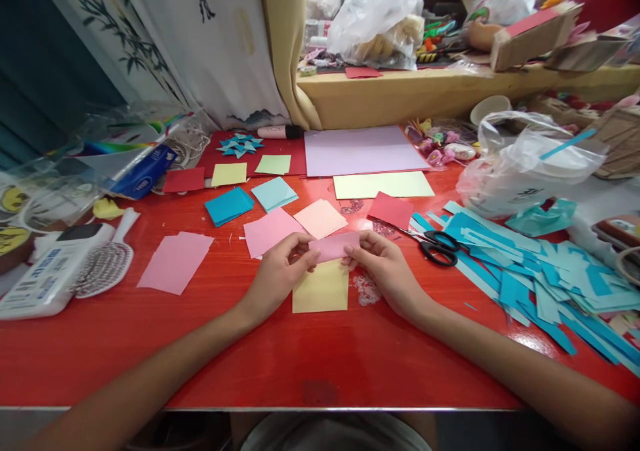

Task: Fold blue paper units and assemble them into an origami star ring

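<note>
Between my two hands is a narrow piece of pink paper (334,247), held level above the table. My left hand (285,264) pinches its left end, and my right hand (383,264) pinches its right end. Just below it lies a yellow paper sheet (320,291), partly covered by my fingers. Behind my left hand rest a larger pink sheet (270,230) and a peach paper stack (321,218). Black-handled scissors (439,247) lie to the right of my right hand, their blades by a red paper square (391,210).
Blue paper strips (545,278) are heaped on the right. Pink sheets (176,262), a hairbrush (107,264) and a white bottle (53,271) lie left. Farther back are blue squares (229,206), a folded blue star (240,146), a lilac sheet (363,151) and a plastic bag (525,164).
</note>
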Demonstrator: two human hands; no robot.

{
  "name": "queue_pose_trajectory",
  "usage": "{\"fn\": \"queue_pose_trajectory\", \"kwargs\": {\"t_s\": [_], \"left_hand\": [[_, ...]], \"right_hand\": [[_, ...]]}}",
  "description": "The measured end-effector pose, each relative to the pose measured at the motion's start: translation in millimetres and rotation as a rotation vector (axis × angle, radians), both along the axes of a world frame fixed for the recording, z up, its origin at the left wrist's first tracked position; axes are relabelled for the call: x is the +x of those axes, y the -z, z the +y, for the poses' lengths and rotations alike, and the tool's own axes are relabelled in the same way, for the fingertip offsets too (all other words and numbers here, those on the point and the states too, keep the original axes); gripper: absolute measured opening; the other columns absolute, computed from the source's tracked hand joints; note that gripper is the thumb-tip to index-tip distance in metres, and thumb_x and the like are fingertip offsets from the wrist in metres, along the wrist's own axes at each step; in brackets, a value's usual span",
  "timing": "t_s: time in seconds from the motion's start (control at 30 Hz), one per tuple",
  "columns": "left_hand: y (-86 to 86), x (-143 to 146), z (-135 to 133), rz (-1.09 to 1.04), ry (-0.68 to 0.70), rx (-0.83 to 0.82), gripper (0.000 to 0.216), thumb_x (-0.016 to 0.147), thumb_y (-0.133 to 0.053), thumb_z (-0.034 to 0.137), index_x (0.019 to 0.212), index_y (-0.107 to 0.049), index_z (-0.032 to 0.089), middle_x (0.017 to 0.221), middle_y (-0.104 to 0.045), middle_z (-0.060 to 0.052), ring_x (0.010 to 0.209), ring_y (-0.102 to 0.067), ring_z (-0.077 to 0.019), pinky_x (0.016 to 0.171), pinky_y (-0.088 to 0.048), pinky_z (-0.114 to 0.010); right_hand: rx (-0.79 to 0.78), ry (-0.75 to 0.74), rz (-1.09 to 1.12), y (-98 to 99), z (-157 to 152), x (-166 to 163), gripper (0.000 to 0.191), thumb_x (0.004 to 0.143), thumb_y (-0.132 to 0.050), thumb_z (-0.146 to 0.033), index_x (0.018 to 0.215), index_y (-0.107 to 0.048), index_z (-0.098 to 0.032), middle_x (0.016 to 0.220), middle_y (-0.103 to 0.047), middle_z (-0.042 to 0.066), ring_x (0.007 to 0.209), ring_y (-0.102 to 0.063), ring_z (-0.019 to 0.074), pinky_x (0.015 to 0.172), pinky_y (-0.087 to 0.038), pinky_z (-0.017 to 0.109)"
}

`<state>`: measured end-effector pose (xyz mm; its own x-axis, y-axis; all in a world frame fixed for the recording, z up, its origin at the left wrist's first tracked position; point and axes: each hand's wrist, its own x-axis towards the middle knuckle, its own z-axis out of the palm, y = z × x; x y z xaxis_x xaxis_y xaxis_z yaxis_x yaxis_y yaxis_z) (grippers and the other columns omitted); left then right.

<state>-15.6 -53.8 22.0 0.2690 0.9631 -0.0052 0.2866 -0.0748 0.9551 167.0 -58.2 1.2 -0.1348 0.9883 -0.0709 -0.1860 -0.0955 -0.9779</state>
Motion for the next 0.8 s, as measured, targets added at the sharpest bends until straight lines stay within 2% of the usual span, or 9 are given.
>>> {"fn": "queue_pose_trajectory", "kwargs": {"t_s": [0.2,0.4,0.6,0.8], "left_hand": [[0.4,-0.7,0.0,0.022,0.006,0.009,0.018,0.084,-0.051,0.036,0.081,-0.055,0.018,0.074,-0.056,0.001,0.068,-0.055,-0.0103,0.065,-0.044,-0.023],[0.8,-0.1,0.2,0.02,-0.006,0.005,0.016,0.082,-0.055,0.032,0.09,-0.055,0.018,0.077,-0.057,0.001,0.068,-0.057,-0.0108,0.066,-0.045,-0.025],[2.5,0.1,-1.4,0.046,0.004,0.002,0.016,0.082,-0.054,0.033,0.091,-0.055,0.019,0.077,-0.056,0.001,0.069,-0.058,-0.0107,0.066,-0.044,-0.024],[-0.3,1.6,-4.8,0.053,0.071,-0.028,0.019,0.082,-0.054,0.026,0.099,-0.05,0.021,0.072,-0.053,0.003,0.067,-0.059,-0.0104,0.064,-0.044,-0.024]], "right_hand": [[0.002,0.0,0.026,1.8,-0.3,-0.1,0.013,0.077,-0.063,-0.029,0.08,-0.056,-0.017,0.068,-0.06,-0.001,0.063,-0.057,0.011,0.062,-0.044,0.025],[0.0,0.003,0.016,0.6,-0.7,-0.6,0.013,0.077,-0.063,-0.029,0.079,-0.056,-0.018,0.07,-0.059,-0.001,0.064,-0.056,0.0106,0.063,-0.044,0.025],[0.01,0.009,0.029,1.7,-1.3,0.3,0.013,0.079,-0.061,-0.03,0.083,-0.059,-0.018,0.069,-0.058,-0.001,0.065,-0.054,0.0104,0.064,-0.042,0.024],[0.019,0.038,0.028,2.2,-0.8,1.9,0.017,0.079,-0.061,-0.033,0.082,-0.059,-0.016,0.065,-0.052,-0.003,0.056,-0.045,0.0067,0.054,-0.035,0.021]]}}
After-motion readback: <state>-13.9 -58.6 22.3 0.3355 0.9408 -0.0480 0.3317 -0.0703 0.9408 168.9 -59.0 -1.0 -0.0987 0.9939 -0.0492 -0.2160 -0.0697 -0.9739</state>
